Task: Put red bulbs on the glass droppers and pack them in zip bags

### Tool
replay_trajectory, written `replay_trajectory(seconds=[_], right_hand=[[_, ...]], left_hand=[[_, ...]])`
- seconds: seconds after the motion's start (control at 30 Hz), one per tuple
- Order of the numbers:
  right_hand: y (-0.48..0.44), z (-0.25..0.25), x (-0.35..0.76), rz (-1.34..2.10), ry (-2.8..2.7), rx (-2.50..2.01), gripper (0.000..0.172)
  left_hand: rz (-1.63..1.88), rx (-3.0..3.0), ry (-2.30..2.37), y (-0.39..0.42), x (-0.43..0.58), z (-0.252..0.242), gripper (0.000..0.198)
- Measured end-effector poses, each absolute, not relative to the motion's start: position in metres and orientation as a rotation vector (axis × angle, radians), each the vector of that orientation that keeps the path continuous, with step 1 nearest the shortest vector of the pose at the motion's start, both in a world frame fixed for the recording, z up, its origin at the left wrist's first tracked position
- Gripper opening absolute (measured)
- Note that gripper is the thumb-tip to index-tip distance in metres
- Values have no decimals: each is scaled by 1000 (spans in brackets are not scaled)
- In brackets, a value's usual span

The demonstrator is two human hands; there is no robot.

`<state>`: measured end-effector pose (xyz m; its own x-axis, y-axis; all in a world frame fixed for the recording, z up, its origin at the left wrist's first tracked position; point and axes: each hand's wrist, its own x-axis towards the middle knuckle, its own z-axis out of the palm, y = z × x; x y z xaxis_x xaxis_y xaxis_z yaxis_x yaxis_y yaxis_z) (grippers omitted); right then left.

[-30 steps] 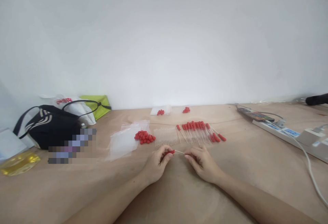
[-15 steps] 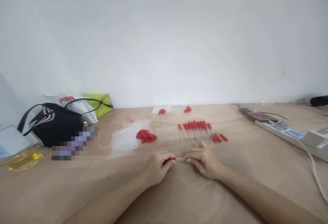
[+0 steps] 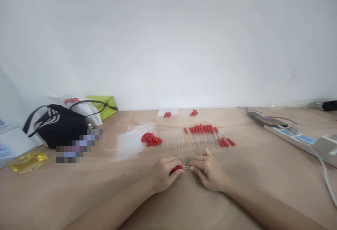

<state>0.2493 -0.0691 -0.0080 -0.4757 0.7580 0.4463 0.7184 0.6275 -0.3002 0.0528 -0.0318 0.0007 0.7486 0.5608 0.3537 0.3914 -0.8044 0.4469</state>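
Observation:
Pinched in my left hand [image 3: 166,175] is a red rubber dropper bulb [image 3: 177,168], partly covered by the fingers. My right hand [image 3: 209,171] grips a thin clear dropper tube [image 3: 186,167] that spans the small gap to the bulb; pale parallel lines show there, and I cannot tell if it is one tube or two. Beyond my hands lies a row of loose clear tubes [image 3: 172,140]. A pile of red bulbs [image 3: 151,139] sits to its left. To its right are several droppers with red bulbs fitted [image 3: 202,130], a few lying askew.
Clear zip bags [image 3: 130,142] lie left of the bulb pile. Small bags holding red bulbs [image 3: 167,114] are near the wall. A black bag [image 3: 61,126] and a yellow liquid pouch [image 3: 28,161] occupy the left; a power strip [image 3: 289,135] with a white cable is right.
My hands have come slightly closer together, and less of the tube shows between them. More of the red bulb is visible. The whole view has shifted a little.

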Motion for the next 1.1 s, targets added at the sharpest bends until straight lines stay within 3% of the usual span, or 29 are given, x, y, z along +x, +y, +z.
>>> replay_trajectory(seconds=[0.17, 0.33, 0.5, 0.7, 0.87, 1.1], right_hand=[[-69, -1, 243, 113, -2287, -1200, 21], [-70, 6, 240, -86, -2334, -1253, 17], [-47, 3, 254, 109, -2061, -1551, 18], [6, 9, 254, 97, -1624, -1953, 20], [23, 13, 238, 84, -1636, -2202, 20], [26, 7, 233, 140, -1629, -2227, 30]], left_hand=[[707, 2603, 728, -26, 51, 4, 18], [782, 2561, 750, -13, 42, 1, 15], [813, 2380, 1100, -10, 39, -1, 33], [678, 2437, 1014, -13, 40, 2, 12], [649, 2459, 991, -14, 36, 4, 12], [640, 2470, 981, -13, 35, 2, 13]])
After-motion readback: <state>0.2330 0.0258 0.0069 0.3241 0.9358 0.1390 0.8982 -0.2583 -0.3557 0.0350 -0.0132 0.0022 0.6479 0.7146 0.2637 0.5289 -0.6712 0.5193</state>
